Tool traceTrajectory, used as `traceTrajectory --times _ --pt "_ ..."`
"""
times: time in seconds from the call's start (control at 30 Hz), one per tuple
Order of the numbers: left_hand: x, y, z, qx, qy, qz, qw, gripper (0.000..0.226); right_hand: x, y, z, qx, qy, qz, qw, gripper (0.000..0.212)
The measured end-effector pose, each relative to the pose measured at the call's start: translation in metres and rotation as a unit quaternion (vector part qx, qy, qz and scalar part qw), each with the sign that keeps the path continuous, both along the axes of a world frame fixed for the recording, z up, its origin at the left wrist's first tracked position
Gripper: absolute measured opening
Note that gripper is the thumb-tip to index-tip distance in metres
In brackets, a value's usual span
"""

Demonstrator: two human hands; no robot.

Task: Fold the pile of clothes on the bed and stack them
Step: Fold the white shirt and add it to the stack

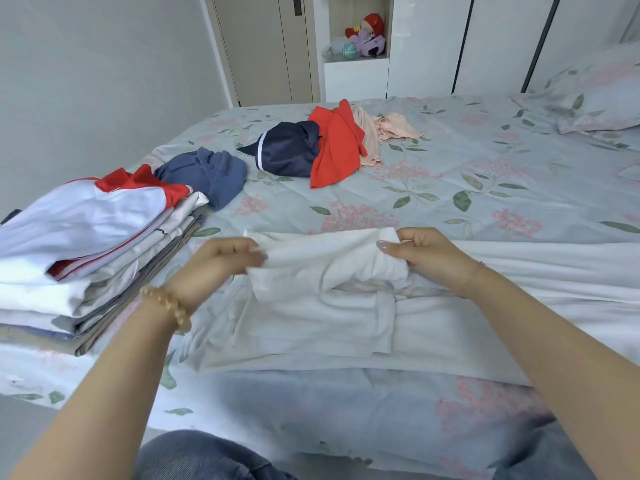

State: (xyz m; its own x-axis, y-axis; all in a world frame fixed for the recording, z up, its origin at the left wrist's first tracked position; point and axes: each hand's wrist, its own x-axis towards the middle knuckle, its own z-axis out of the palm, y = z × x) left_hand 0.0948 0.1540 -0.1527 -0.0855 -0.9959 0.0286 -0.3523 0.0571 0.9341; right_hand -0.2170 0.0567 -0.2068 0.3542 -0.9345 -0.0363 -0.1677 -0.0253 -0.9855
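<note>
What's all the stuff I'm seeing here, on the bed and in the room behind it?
White garment: one, white, on the bed in front, top edge lifted.
Folded stack: one, mostly white and grey with red trim on top, left edge of the bed.
Blue garment: one, slate blue, unfolded, just beyond the stack.
Navy garment: one, dark navy with a white stripe, mid-bed.
Red garment: one, red, beside the navy one.
Peach garments: pale peach, count unclear, behind the red one.
Bedspread: one, pale blue floral.
Pillow: one, floral, far right.
Plush toys: several, mixed colours, wall niche.
Bracelet: one, beaded, left wrist.
Left hand: pinches the white garment.
Right hand: grips the white garment.
</note>
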Motion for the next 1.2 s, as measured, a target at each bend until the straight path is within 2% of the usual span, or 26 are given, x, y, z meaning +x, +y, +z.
traceTrajectory --times 0.07,0.1,0.17,0.27,0.33,0.37,0.4,0.47,0.53,0.6,0.7,0.77,0.83,0.9,0.93,0.97,1.03,1.1,1.2 --pt "0.004 -0.041 0.003 0.090 0.119 0.051 0.988 0.018 0.014 -0.009 -0.009 -0.009 0.002 -0.065 0.998 0.052" --pt "0.003 -0.059 -0.001 0.144 0.164 0.083 0.972 0.017 0.021 -0.013 -0.014 -0.019 0.012 -0.094 0.995 0.050" --pt "0.001 -0.083 -0.022 0.222 0.206 0.139 0.943 0.036 0.029 -0.022 -0.025 -0.045 0.070 -0.144 0.986 0.051" --pt "0.001 -0.093 -0.056 0.251 0.196 0.141 0.937 0.066 0.032 -0.034 -0.043 -0.092 0.184 -0.190 0.960 0.054" --pt "0.002 -0.096 -0.069 0.237 0.128 0.101 0.958 0.070 0.031 -0.041 -0.049 -0.118 0.235 -0.202 0.944 0.051" --pt "0.002 -0.100 -0.073 0.207 0.054 0.096 0.972 0.065 0.031 -0.043 -0.051 -0.122 0.260 -0.202 0.936 0.050" --pt "0.000 -0.105 -0.078 0.163 -0.038 0.118 0.979 0.054 0.032 -0.044 -0.053 -0.127 0.284 -0.198 0.929 0.050" --pt "-0.008 -0.109 -0.087 0.047 -0.185 0.190 0.963 0.031 0.035 -0.044 -0.054 -0.135 0.334 -0.189 0.913 0.049" --pt "-0.014 -0.107 -0.091 -0.018 -0.224 0.226 0.948 0.025 0.035 -0.043 -0.050 -0.142 0.382 -0.196 0.892 0.047" --pt "-0.012 -0.103 -0.092 -0.041 -0.252 0.240 0.937 0.029 0.032 -0.043 -0.046 -0.144 0.420 -0.211 0.871 0.046" --pt "-0.008 -0.098 -0.095 0.007 -0.350 0.194 0.916 0.041 0.026 -0.038 -0.043 -0.140 0.491 -0.198 0.837 0.045" --pt "-0.011 -0.097 -0.095 0.044 -0.435 0.178 0.881 0.052 0.024 -0.034 -0.044 -0.182 0.530 -0.180 0.809 0.042" --pt "-0.016 -0.097 -0.090 -0.016 -0.485 0.196 0.852 0.057 0.024 -0.032 -0.042 -0.265 0.527 -0.161 0.791 0.040" --pt "-0.021 -0.104 -0.086 -0.114 -0.486 0.163 0.851 0.049 0.027 -0.031 -0.040 -0.307 0.482 -0.114 0.813 0.043" --pt "-0.023 -0.110 -0.086 -0.126 -0.477 0.121 0.861 0.045 0.029 -0.030 -0.042 -0.290 0.463 -0.079 0.834 0.048" --pt "-0.024 -0.115 -0.088 -0.103 -0.474 0.079 0.871 0.045 0.031 -0.029 -0.045 -0.251 0.462 -0.038 0.850 0.054" --pt "-0.022 -0.122 -0.098 0.022 -0.501 0.023 0.865 0.059 0.032 -0.027 -0.054 -0.162 0.501 0.029 0.850 0.065" --pt "-0.013 -0.124 -0.108 0.125 -0.529 0.028 0.839 0.076 0.030 -0.028 -0.061 -0.131 0.526 0.050 0.839 0.069" --pt "-0.005 -0.123 -0.108 0.182 -0.516 0.070 0.834 0.097 0.026 -0.029 -0.059 -0.127 0.523 0.053 0.841 0.069"
